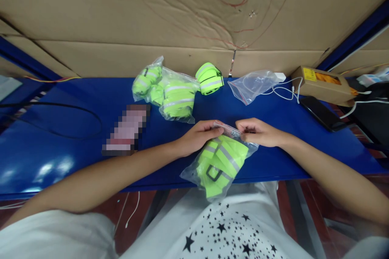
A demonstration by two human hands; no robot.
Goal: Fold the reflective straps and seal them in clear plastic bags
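Note:
Between my hands hangs a clear zip bag, its zip edge toward the back and its body over the table's front edge. Inside lies a folded neon-yellow reflective strap with grey stripes and a black buckle. My left hand pinches the left part of the zip edge, thumb on top. My right hand, fingers curled, grips the same edge farther right. Behind them on the table are bagged reflective straps, a smaller bagged bundle and a loose rolled reflective strap.
An unfilled clear zip bag lies at the back, beside a white cable. To the right are a black phone and a cardboard box. A blurred-out phone-like thing lies left on the blue table. Cardboard walls the back.

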